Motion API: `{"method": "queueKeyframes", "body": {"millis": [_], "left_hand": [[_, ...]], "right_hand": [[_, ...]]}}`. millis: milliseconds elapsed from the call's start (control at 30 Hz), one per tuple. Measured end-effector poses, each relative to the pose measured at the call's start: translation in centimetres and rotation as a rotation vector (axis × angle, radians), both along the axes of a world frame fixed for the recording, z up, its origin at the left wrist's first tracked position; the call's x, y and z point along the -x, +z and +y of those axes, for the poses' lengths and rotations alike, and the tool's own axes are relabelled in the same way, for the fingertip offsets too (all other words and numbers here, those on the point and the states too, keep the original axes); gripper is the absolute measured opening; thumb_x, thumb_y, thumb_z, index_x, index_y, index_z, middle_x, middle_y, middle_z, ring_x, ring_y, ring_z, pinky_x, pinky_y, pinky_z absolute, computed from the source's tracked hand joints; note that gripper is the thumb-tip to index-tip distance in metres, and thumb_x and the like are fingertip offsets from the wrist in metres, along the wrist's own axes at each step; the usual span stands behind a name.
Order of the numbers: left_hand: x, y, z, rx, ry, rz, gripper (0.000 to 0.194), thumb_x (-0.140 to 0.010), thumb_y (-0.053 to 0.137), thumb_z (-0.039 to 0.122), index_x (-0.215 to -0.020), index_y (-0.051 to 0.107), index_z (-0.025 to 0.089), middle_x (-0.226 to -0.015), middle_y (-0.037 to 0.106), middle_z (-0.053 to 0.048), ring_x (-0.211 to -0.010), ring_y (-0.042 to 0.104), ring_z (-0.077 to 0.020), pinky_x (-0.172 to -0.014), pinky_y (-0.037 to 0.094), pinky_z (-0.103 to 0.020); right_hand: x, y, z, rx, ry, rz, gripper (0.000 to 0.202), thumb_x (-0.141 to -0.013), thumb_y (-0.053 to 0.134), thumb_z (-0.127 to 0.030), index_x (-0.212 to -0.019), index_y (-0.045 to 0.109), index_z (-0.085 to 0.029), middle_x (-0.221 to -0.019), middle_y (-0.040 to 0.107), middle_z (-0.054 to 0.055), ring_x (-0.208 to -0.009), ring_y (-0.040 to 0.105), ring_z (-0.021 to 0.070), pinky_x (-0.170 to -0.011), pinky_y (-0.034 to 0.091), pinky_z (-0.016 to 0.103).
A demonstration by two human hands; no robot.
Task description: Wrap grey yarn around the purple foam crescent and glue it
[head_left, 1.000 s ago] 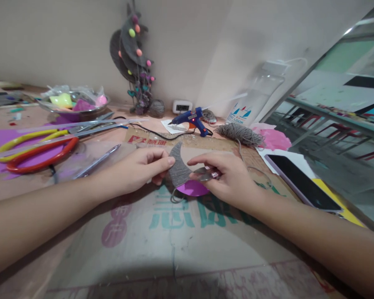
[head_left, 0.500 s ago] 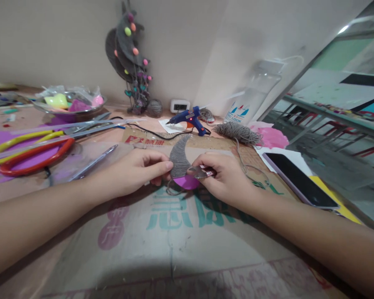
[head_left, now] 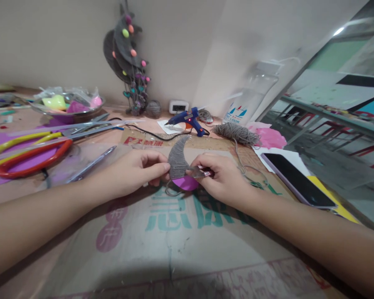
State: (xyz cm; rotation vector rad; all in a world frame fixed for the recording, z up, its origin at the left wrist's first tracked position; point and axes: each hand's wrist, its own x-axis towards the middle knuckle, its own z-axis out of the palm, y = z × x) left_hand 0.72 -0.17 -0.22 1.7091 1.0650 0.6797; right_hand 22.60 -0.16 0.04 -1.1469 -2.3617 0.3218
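Over the cardboard, a purple crescent-shaped piece (head_left: 184,183) is wrapped with grey yarn (head_left: 177,160) along its upper part, its lower end bare. My left hand (head_left: 146,166) pinches the wrapped piece at its left edge between thumb and fingers. A small flat metal tool (head_left: 197,171) with a pink and white patterned handle lies in the closed fingers of my right hand (head_left: 222,174); I cannot tell its exact kind. Its tip touches or lies very near the yarn's right edge. A loose yarn loop (head_left: 172,192) hangs below the piece.
Behind my hands are a blue glue gun (head_left: 187,119), a yarn skein (head_left: 235,133) and a small clock (head_left: 178,106). Red and yellow-handled scissors (head_left: 34,160), a pen (head_left: 93,162) and a metal bowl (head_left: 68,116) stand left. A phone (head_left: 297,178) and a bottle (head_left: 249,93) are right.
The view has shifted slightly. Both hands keep their grip, and the tool in my right hand has turned a little flatter against the yarn's edge.
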Motion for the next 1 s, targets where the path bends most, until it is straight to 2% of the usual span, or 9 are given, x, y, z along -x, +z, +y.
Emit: {"method": "queueKeyframes", "body": {"millis": [300, 433, 533, 633, 733, 800, 900, 933, 1000], "left_hand": [[0.25, -0.17, 0.17, -0.049, 0.002, 0.068, 0.018, -0.081, 0.048, 0.021, -0.069, 0.061, 0.018, -0.054, 0.054, 0.005, -0.051, 0.049, -0.0074, -0.050, 0.037, -0.018], [0.26, -0.12, 0.21, -0.014, 0.005, -0.006, 0.018, -0.081, 0.047, 0.020, -0.071, 0.061, 0.017, -0.059, 0.058, 0.004, -0.052, 0.049, -0.0077, -0.051, 0.038, -0.019], [0.20, 0.11, 0.20, 0.008, 0.016, -0.108, 0.026, -0.086, 0.045, 0.027, -0.066, 0.058, 0.016, -0.059, 0.058, 0.002, -0.054, 0.051, -0.0085, -0.052, 0.039, -0.019], [0.04, 0.39, 0.10, 0.031, 0.025, -0.107, 0.032, -0.085, 0.048, 0.037, -0.062, 0.053, 0.016, -0.055, 0.054, 0.003, -0.051, 0.050, -0.0084, -0.048, 0.038, -0.019], [-0.16, 0.58, -0.04, 0.058, 0.019, -0.085, 0.027, -0.083, 0.052, 0.034, -0.063, 0.052, 0.016, -0.054, 0.053, 0.004, -0.048, 0.049, -0.0072, -0.046, 0.037, -0.018], [-0.26, 0.65, -0.12, 0.062, 0.026, -0.096, 0.026, -0.084, 0.052, 0.031, -0.062, 0.049, 0.016, -0.053, 0.051, 0.005, -0.048, 0.048, -0.0068, -0.047, 0.038, -0.018], [-0.31, 0.74, -0.20, 0.057, 0.039, -0.099, 0.026, -0.084, 0.051, 0.030, -0.062, 0.047, 0.017, -0.053, 0.050, 0.005, -0.048, 0.047, -0.0068, -0.048, 0.039, -0.018], [-0.30, 0.76, -0.22, 0.050, 0.038, -0.092, 0.027, -0.085, 0.050, 0.031, -0.062, 0.047, 0.017, -0.053, 0.051, 0.005, -0.049, 0.047, -0.0070, -0.048, 0.039, -0.018], [-0.26, 0.79, -0.23, 0.036, 0.037, -0.074, 0.027, -0.085, 0.050, 0.031, -0.062, 0.047, 0.016, -0.053, 0.051, 0.005, -0.049, 0.047, -0.0074, -0.048, 0.039, -0.019]], "right_hand": [[0.09, 0.00, -0.01, 0.003, 0.004, -0.026, 0.008, -0.072, 0.054, -0.010, -0.072, 0.060, -0.016, -0.066, 0.054, 0.001, -0.061, 0.046, 0.0120, -0.056, 0.030, 0.023], [0.02, -0.03, 0.07, 0.009, 0.029, -0.006, 0.008, -0.073, 0.054, -0.010, -0.072, 0.060, -0.016, -0.066, 0.055, 0.000, -0.062, 0.047, 0.0114, -0.057, 0.031, 0.022], [-0.04, -0.08, 0.08, 0.026, 0.084, 0.018, 0.009, -0.073, 0.054, -0.009, -0.073, 0.060, -0.016, -0.067, 0.056, 0.000, -0.062, 0.048, 0.0105, -0.058, 0.032, 0.021], [-0.07, -0.13, 0.03, 0.041, 0.132, 0.025, 0.009, -0.075, 0.055, -0.009, -0.074, 0.060, -0.016, -0.067, 0.057, -0.001, -0.062, 0.050, 0.0101, -0.058, 0.033, 0.021], [-0.12, -0.18, -0.03, 0.045, 0.135, 0.006, 0.007, -0.079, 0.055, -0.013, -0.074, 0.059, -0.017, -0.068, 0.057, -0.001, -0.062, 0.050, 0.0102, -0.058, 0.034, 0.022], [-0.19, -0.16, -0.11, 0.016, 0.111, 0.012, 0.005, -0.081, 0.056, -0.021, -0.085, 0.057, -0.017, -0.071, 0.058, -0.001, -0.062, 0.050, 0.0107, -0.058, 0.035, 0.022], [-0.29, 0.00, -0.36, -0.123, 0.107, 0.064, 0.034, -0.084, 0.056, -0.038, -0.109, 0.049, -0.017, -0.084, 0.059, 0.003, -0.069, 0.052, 0.0141, -0.062, 0.039, 0.026], [-0.30, 0.07, -0.46, -0.176, 0.124, 0.069, 0.037, -0.085, 0.054, -0.041, -0.112, 0.047, -0.017, -0.087, 0.059, 0.004, -0.071, 0.053, 0.0152, -0.064, 0.040, 0.027], [-0.26, 0.19, -0.63, -0.243, 0.170, 0.039, 0.030, -0.090, 0.047, -0.038, -0.112, 0.049, -0.017, -0.091, 0.060, 0.006, -0.075, 0.054, 0.0159, -0.067, 0.041, 0.028]]}}
